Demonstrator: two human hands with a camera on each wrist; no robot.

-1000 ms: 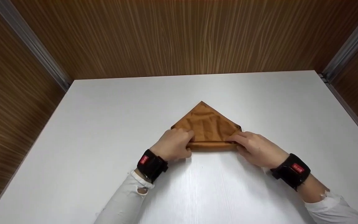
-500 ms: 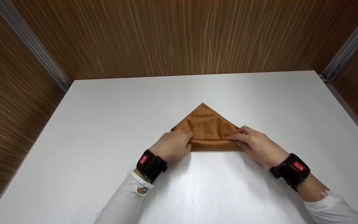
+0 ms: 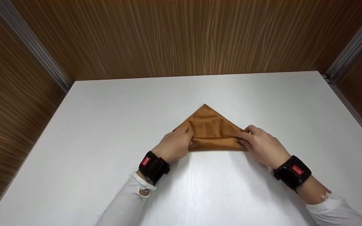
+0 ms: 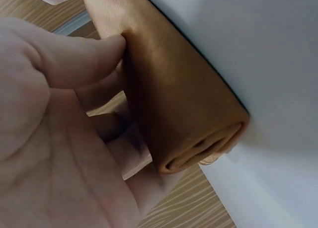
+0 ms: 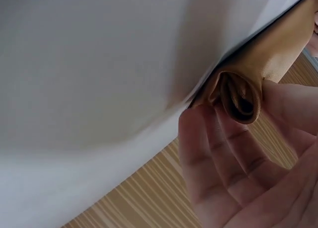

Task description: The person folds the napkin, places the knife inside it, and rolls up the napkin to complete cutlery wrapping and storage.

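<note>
Rolling is the step I judge to be in hand: from the head view, a brown cloth (image 3: 211, 127) lies folded into a triangle on the white table (image 3: 105, 125), its point at 12 o'clock and its near edge turned into a tube that runs from 9 to 3 o'clock. I note my left hand (image 3: 174, 145) pinching the 9 o'clock end of the tube and my right hand (image 3: 262, 145) pinching the 3 o'clock end, fingers curled over the roll, thumbs toward me. Black wrist bands and white sleeves show below. Wood-grain walls with metal corner strips stand beyond the table.

From the left wrist view, the cloth (image 4: 174, 104) reads as smooth, faintly glossy fabric, wound in soft layers with a spiral visible at its open end. My thumb (image 4: 79, 56) presses the side of the roll and the curled fingers sit under it.

From the right wrist view, the other end of the cloth (image 5: 243, 96) shows the same loose spiral, somewhat flattened, held against my fingers (image 5: 218, 153); the table surface is blurred here.

In my judgement the next move calls for both hands to turn the tube evenly toward 12 o'clock, with equal tension, so the slippery layers do not skew or slacken.
</note>
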